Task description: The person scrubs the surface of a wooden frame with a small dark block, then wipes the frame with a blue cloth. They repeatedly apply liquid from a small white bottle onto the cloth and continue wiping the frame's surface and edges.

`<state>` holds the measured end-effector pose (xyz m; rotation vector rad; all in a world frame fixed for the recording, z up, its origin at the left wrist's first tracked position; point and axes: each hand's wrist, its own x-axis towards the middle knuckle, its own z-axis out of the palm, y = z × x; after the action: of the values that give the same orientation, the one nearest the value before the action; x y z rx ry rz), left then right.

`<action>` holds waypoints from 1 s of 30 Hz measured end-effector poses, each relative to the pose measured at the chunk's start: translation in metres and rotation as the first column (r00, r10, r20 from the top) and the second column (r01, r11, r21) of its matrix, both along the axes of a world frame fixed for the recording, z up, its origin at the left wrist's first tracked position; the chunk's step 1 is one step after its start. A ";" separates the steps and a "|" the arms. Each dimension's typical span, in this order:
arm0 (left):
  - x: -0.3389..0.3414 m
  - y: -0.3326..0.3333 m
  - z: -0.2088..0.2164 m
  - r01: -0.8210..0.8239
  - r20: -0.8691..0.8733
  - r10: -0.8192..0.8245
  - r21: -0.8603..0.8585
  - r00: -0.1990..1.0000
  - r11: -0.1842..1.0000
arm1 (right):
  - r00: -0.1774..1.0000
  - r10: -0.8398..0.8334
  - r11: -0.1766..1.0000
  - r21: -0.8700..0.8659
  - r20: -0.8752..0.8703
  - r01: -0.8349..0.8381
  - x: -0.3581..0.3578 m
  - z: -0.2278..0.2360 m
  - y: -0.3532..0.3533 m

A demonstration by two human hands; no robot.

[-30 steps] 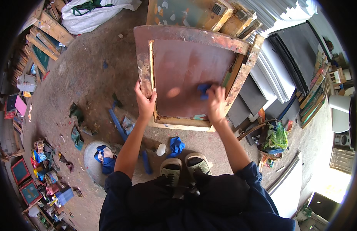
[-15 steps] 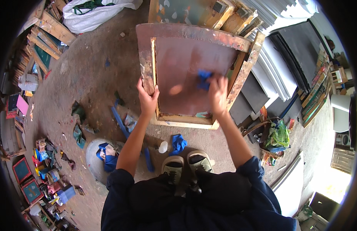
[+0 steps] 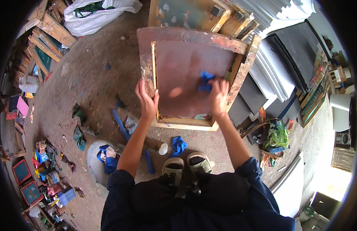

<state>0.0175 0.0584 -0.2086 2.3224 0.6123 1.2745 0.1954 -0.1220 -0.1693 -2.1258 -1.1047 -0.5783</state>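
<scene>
Tilted up in front of me stands a wooden screen frame (image 3: 245, 71), paint-stained, with a shiny reddish-brown panel (image 3: 186, 73) inside it. My left hand (image 3: 148, 101) grips its left side, the thumb on the inner edge and the fingers around the outside. In my right hand (image 3: 219, 96) is a crumpled blue cloth (image 3: 205, 81), pressed to the right part of the panel. The fingers there are partly hidden and slightly blurred. A second blue cloth (image 3: 179, 146) lies on the floor by my shoes, beside a small white cup (image 3: 163, 149).
Behind the frame lean other wooden frames (image 3: 190, 14). A round pale basin (image 3: 94, 156) holding blue and beige cloth is at left. White sheets (image 3: 274, 79) stack at right, near a basket with a green plastic bag (image 3: 277, 135). Cans and jars (image 3: 51, 175) clutter the far left.
The frame sits slightly lower in view. My right hand has shifted a little to the right with the blue cloth. My left hand keeps its grip.
</scene>
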 end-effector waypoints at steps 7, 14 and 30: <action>0.000 -0.004 0.003 0.058 -0.031 -0.058 0.005 0.998 0.998 | 0.958 0.219 0.880 -0.387 -0.183 -0.275 -0.061 -0.100 -0.071; -0.002 0.004 -0.007 0.077 0.032 -0.079 0.049 0.996 0.996 | 0.998 0.048 0.999 0.025 -0.042 -0.047 -0.006 0.006 0.011; 0.001 0.007 -0.011 0.103 0.046 -0.103 0.014 0.994 0.995 | 0.947 0.304 0.952 -0.061 0.102 -0.299 0.016 0.034 0.062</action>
<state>0.0182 0.0659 -0.2197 2.2943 0.4649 1.2842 0.2115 -0.0605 -0.1348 -1.9277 -1.4838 -0.5337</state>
